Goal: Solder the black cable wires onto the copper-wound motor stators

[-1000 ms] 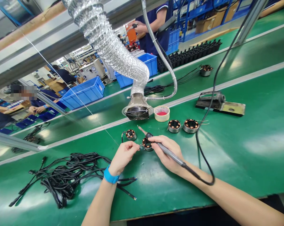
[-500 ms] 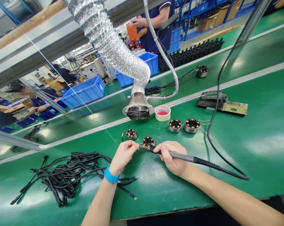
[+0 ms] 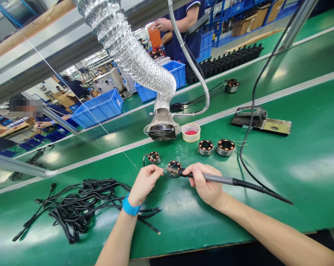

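Note:
My right hand is closed round the grey handle of a soldering iron, whose tip points left across a copper-wound motor stator. Thumb and fingertips of my left hand are pinched together just left of that stator, on thin wire by the iron's tip. Whether this is solder or a stator lead is too small to tell. A fine pale strand slants down from the upper left behind my left hand. Another stator with coloured leads sits behind my fingers.
Black cables lie tangled at left. A fume extractor hood hangs over the bench beside a tape roll. Two stators and an iron stand are at right. The iron's cord loops there. Co-workers stand beyond blue crates.
My right hand has moved slightly right and up with the soldering iron, its tip drawing back a little. The cord has shifted left. My left hand stays almost where it was.

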Motion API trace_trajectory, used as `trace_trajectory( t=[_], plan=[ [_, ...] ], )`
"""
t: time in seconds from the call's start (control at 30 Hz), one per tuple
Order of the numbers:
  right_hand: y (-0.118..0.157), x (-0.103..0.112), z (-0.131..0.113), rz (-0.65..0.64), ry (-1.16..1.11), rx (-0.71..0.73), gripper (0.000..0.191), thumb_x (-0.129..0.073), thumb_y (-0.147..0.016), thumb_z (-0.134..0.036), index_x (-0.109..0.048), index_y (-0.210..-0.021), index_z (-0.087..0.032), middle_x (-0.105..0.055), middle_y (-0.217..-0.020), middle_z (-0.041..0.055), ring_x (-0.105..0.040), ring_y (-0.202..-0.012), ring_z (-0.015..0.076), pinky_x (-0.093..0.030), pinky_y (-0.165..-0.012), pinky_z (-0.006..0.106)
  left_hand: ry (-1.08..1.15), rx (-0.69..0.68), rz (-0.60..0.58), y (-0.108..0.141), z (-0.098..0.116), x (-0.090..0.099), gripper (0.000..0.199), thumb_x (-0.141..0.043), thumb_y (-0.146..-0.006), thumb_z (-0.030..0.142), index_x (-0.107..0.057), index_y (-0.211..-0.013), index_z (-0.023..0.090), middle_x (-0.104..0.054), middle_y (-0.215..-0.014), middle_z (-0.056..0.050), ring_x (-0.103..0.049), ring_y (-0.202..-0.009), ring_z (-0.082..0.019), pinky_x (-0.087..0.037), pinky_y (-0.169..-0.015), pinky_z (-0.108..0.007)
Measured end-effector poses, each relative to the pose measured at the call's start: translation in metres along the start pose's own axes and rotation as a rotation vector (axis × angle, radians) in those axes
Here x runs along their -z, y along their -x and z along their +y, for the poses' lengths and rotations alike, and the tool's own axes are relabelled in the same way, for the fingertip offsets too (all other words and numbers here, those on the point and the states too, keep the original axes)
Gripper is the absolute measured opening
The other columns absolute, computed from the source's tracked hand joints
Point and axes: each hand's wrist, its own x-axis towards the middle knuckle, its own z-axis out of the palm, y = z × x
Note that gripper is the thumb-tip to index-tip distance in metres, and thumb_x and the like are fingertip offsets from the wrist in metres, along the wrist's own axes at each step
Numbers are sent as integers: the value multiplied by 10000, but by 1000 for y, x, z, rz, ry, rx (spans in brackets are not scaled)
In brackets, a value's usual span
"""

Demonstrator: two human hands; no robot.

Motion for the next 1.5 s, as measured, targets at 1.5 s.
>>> trace_trajectory(
  t=[1.5],
  plan=[
    [5,-31,22,-256,-27,202,379,-472,-918,-67,-547,-1252,-231,-537,-1031,64,-607,-872,146,-552,-807,283,-151,-156,-193,5,-2,3,284,-639,-868,413,-582,-856,135,-445,-653,43,-338,-563,-76,-268,-513,-211]
  ],
)
